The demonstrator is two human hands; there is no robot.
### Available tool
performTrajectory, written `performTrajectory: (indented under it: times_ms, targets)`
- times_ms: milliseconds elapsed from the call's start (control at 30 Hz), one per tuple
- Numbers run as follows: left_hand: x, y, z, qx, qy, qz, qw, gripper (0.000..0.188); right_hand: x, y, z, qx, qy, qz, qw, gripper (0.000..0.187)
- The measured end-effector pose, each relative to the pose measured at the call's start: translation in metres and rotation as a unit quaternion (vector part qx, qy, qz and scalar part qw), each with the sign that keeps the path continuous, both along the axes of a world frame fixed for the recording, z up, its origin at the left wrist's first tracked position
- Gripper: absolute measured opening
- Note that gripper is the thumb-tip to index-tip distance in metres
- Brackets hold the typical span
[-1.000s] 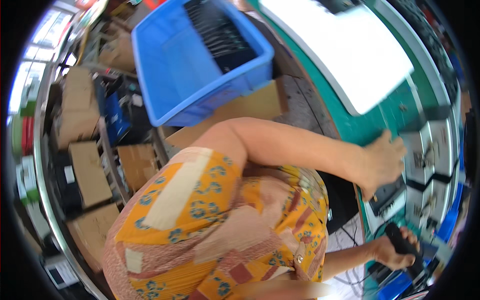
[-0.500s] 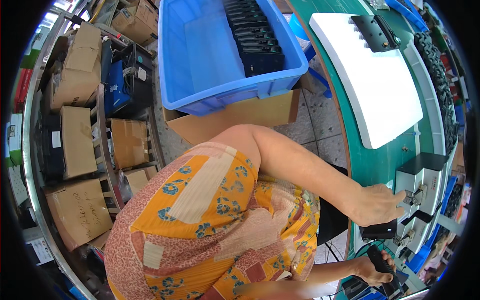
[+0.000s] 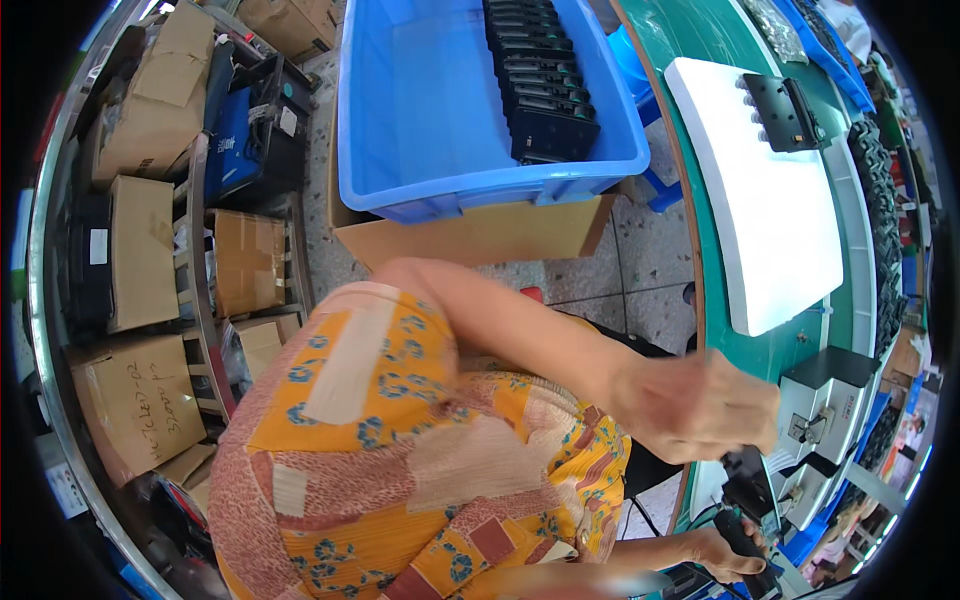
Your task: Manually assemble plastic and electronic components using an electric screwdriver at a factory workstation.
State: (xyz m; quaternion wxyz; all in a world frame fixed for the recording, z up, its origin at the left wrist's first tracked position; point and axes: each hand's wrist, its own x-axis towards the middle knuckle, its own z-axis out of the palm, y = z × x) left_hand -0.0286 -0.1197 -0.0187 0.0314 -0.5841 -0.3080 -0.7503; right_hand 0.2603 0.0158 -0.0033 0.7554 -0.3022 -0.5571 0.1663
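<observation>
My left hand (image 3: pixel 700 405) is curled and blurred at the bench's near edge. A dark part (image 3: pixel 748 485) sits directly beneath its fingers; whether they grip it cannot be made out. Beside that hand stands a silver and black fixture (image 3: pixel 825 400) with a metal toggle clamp (image 3: pixel 808 428), and a second silver block (image 3: pixel 805 495) sits below it. My right hand (image 3: pixel 725 553) is wrapped round a black elongated handheld tool (image 3: pixel 740 538) at the lower right, its far end partly hidden.
A blue tub (image 3: pixel 420 190) with a row of black units (image 3: pixel 550 130) rests on a cardboard box (image 3: pixel 480 245). On the green bench (image 3: pixel 680 45) lies a white foam slab (image 3: pixel 770 220) with a black bracket-like plate (image 3: pixel 785 112). Cartons (image 3: pixel 135 400) fill the rack at left.
My left hand has come off the fixture's clamp and moved left, over the dark part. My right hand keeps hold of the black tool. The whole view has shifted slightly.
</observation>
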Motion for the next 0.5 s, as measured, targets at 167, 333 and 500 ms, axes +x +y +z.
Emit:
performTrajectory:
  times_ms: [167,333,500]
  targets:
    - [-0.106,-0.12,0.023,-0.123,0.153,0.33,0.924,0.033,-0.004,-0.001,0.004,-0.021,-0.022,0.035,0.999,0.04]
    - [-0.186,-0.164,0.026,-0.227,-0.145,0.449,0.852,0.027,0.0,0.005,0.001,-0.049,0.0,0.026,0.998,0.04]
    - [-0.243,-0.188,-0.023,-0.304,-0.24,0.381,0.84,0.036,-0.019,-0.004,0.004,-0.037,-0.017,-0.037,0.998,0.041]
